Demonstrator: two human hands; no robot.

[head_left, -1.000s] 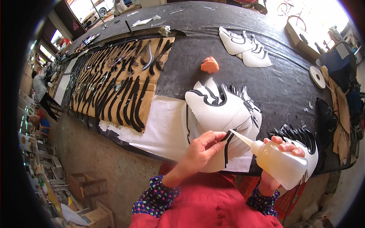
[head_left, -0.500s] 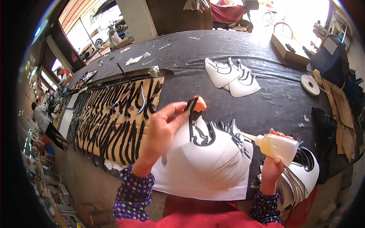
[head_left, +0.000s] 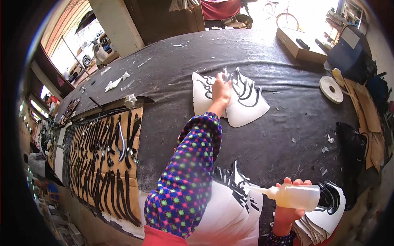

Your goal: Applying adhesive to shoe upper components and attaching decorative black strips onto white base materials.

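Observation:
My left hand [head_left: 221, 89] is stretched far across the black-covered table [head_left: 287, 123]. It lies on a white shaped piece with black stripes [head_left: 246, 102] that tops a small pile there, fingers gripping its upper edge. My right hand [head_left: 287, 211] stays near me and holds a clear squeeze bottle of yellowish glue [head_left: 293, 196], its nozzle pointing left. Under the nozzle is a fanned stack of white striped pieces [head_left: 230, 205]. A second stack [head_left: 328, 213] sits under the right hand.
A cardboard sheet covered with black curved strips [head_left: 106, 164] lies at the left. A white tape roll [head_left: 331, 89] and a cardboard box [head_left: 301, 43] sit at the far right. Dark bags [head_left: 353, 151] crowd the right edge. Another person [head_left: 39, 164] stands at the far left.
My left hand lifted a white striped piece from the near stack and carried it out to the far pile. The right hand kept the glue bottle near the same spot.

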